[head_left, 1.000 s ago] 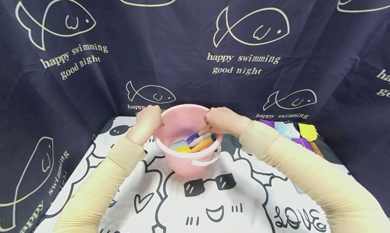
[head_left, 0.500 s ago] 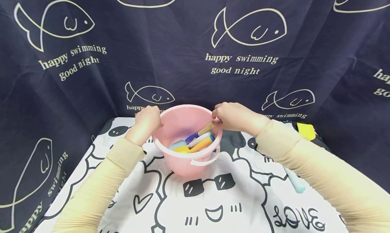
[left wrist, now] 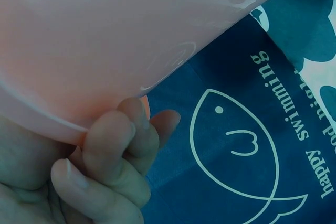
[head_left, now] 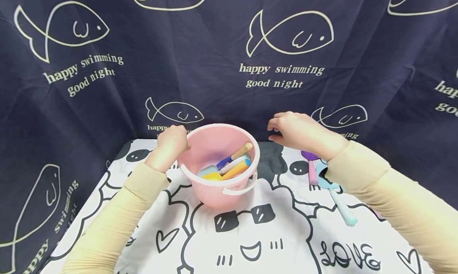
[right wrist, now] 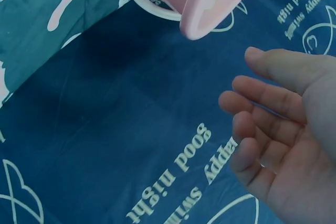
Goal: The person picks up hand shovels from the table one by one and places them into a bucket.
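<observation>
A pink bucket (head_left: pixel 214 196) with a white handle (head_left: pixel 240 190) stands on the cloth, tilted toward the camera. My left hand (head_left: pixel 172 142) grips its rim on the left; in the left wrist view the fingers (left wrist: pixel 107 140) curl at the rim. Inside lie several toy tools: one with a wooden handle (head_left: pixel 243 149) and blue part, a white handle (head_left: pixel 235 163), an orange handle (head_left: pixel 236 170) with a blue end, a grey-blue blade (head_left: pixel 208 170) and a yellow piece (head_left: pixel 213 176). Right of the bucket my right hand (head_left: pixel 300 131) is raised, fingers loosely bent, holding nothing.
On the cloth at right lie a purple tool with a pink handle (head_left: pixel 312 172) and a light blue tool (head_left: pixel 343 208). My right sleeve (head_left: pixel 361 166) covers part of that area. A dark fish-print curtain (head_left: pixel 222 39) hangs directly behind.
My right hand has let go of the wooden-handled tool, leaving it leaning in the bucket, and moved away to the right. The left hand keeps its hold on the rim.
</observation>
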The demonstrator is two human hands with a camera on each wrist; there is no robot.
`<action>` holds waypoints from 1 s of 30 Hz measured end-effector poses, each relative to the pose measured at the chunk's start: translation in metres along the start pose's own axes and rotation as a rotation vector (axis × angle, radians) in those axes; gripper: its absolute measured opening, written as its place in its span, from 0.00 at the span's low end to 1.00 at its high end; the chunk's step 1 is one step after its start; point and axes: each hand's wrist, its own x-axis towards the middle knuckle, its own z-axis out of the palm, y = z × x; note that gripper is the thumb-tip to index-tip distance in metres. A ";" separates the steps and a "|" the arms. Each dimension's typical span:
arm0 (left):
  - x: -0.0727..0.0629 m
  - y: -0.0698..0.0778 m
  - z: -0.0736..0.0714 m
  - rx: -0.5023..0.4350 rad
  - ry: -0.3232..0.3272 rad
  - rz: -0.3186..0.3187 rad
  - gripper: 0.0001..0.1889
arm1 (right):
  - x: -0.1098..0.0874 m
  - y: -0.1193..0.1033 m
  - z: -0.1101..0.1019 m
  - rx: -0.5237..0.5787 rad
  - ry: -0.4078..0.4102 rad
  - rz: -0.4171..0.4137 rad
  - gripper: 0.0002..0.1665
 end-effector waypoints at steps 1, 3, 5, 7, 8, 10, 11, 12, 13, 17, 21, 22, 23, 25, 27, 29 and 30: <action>0.000 0.000 0.000 0.002 -0.001 0.001 0.19 | -0.003 0.002 0.000 0.002 0.020 0.010 0.08; 0.000 0.000 0.001 0.006 0.000 0.005 0.19 | -0.008 0.006 0.000 0.009 0.055 0.035 0.08; 0.000 -0.001 0.001 0.007 0.003 0.007 0.19 | -0.014 0.010 0.001 0.016 0.084 0.065 0.08; 0.000 -0.001 0.001 0.005 0.006 0.010 0.19 | -0.019 0.014 0.004 0.021 0.110 0.086 0.07; 0.000 -0.001 0.001 0.005 0.007 0.011 0.19 | -0.022 0.016 0.005 0.024 0.119 0.098 0.07; 0.000 -0.001 0.001 0.003 0.007 0.013 0.18 | -0.028 0.020 0.009 0.032 0.129 0.124 0.08; 0.000 -0.001 0.001 0.002 0.007 0.012 0.18 | -0.031 0.023 0.012 0.036 0.130 0.136 0.08; 0.000 -0.001 0.001 0.003 0.007 0.011 0.18 | -0.034 0.024 0.014 0.043 0.124 0.154 0.08; 0.000 -0.001 0.001 0.004 0.008 0.010 0.18 | -0.036 0.026 0.016 0.052 0.116 0.174 0.09; 0.000 0.000 0.001 0.006 0.005 0.009 0.19 | -0.046 0.034 0.026 0.083 0.087 0.255 0.11; 0.000 0.000 0.000 0.008 -0.001 0.009 0.19 | -0.054 0.043 0.037 0.102 0.087 0.318 0.11; 0.000 0.000 0.000 0.008 -0.002 0.009 0.19 | -0.056 0.045 0.041 0.106 0.090 0.333 0.11; 0.000 0.000 0.000 0.008 -0.001 0.009 0.19 | -0.057 0.047 0.044 0.117 0.091 0.349 0.11; 0.000 0.000 -0.001 0.006 -0.001 0.009 0.19 | -0.061 0.051 0.050 0.139 0.091 0.386 0.12; 0.000 0.000 0.000 0.004 0.001 0.011 0.19 | -0.065 0.055 0.057 0.172 0.085 0.430 0.12; 0.000 -0.001 0.000 0.001 0.002 0.012 0.18 | -0.068 0.059 0.064 0.197 0.083 0.461 0.13; 0.000 -0.001 0.000 0.000 0.000 0.010 0.19 | -0.070 0.062 0.069 0.205 0.084 0.475 0.14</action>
